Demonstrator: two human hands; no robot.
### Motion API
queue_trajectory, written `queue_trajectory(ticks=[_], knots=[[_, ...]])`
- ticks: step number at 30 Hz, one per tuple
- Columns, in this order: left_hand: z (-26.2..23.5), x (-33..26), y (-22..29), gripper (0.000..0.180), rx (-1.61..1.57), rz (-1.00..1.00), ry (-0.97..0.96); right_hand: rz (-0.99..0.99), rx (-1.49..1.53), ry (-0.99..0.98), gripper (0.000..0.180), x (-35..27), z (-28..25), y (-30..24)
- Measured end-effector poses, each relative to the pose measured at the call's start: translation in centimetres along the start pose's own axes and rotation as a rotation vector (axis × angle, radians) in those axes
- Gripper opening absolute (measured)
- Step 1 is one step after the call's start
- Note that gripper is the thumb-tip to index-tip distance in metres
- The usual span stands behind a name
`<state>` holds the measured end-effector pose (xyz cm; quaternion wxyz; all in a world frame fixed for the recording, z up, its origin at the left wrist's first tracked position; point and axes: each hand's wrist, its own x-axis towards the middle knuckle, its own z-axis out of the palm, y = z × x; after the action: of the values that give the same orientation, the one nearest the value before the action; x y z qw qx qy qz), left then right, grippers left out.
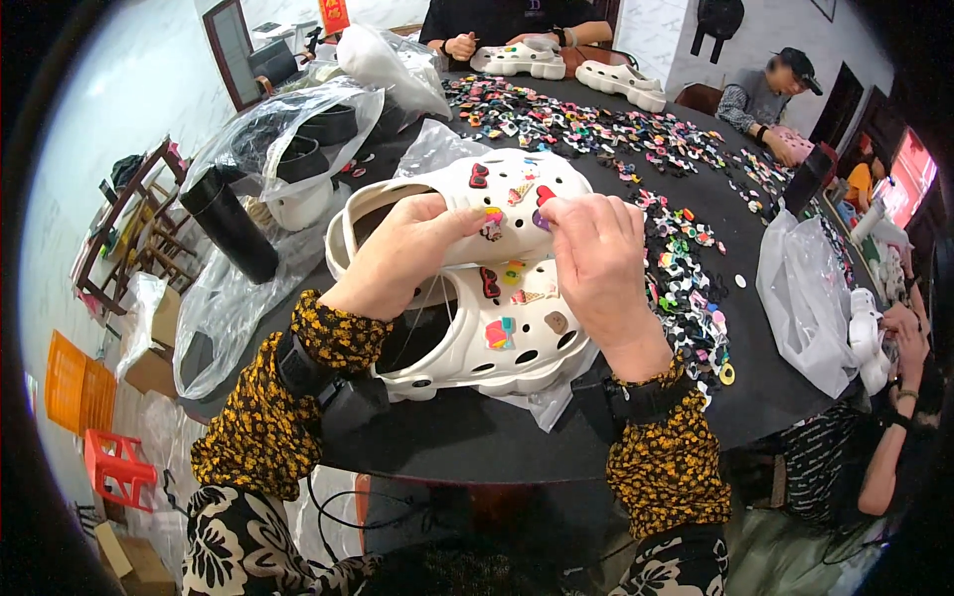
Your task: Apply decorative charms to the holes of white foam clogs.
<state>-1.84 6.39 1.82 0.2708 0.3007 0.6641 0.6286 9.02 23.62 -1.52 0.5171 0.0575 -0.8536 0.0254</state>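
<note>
Two white foam clogs lie side by side in front of me on the black table, their holed toes decorated with small charms. My left hand (397, 253) grips the farther clog (452, 189); its thumb presses by a colourful charm (492, 215) and its other fingers are hidden. With fingers pinched, my right hand (601, 263) holds a small purple charm (541, 220) against that clog's toe. A red charm, an ice-cream charm (520, 193) and a red heart sit close by. The nearer clog (452, 348) bears red, ice-cream, brown and multicoloured charms.
Loose charms (686, 268) cover the table's far and right parts. A black cylinder (231, 226) and clear plastic bags stand left; another bag (810, 298) lies right. Other people handle clogs (621, 84) across the table and at right. A red stool (117, 467) is on the floor.
</note>
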Motion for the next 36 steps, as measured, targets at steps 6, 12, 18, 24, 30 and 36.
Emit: queue_trajectory(ticks=[6,12,18,24,30,36], knots=[[-0.7,0.6,-0.6,0.03,0.02,-0.044,0.024,0.008,-0.035,-0.032,0.015,0.1,0.1,0.0],[-0.5,0.6,-0.2,0.021,-0.065,-0.06,0.031,-0.019,-0.069,-0.073,0.02,0.0,-0.2,0.0],[-0.4,0.6,-0.3,0.024,-0.041,-0.061,0.031,-0.022,-0.064,-0.111,0.024,0.2,-0.7,-0.2],[-0.1,0.3,0.2,0.025,-0.07,-0.06,0.018,-0.013,-0.07,-0.13,0.024,0.2,-0.9,-0.1],[-0.8,0.8,-0.7,0.026,-0.017,-0.049,0.02,0.026,-0.001,-0.079,0.021,0.3,-0.8,-0.2],[-0.4,0.4,-0.4,0.031,-0.082,-0.012,0.044,0.119,0.118,0.001,0.017,0.1,-0.4,0.0]])
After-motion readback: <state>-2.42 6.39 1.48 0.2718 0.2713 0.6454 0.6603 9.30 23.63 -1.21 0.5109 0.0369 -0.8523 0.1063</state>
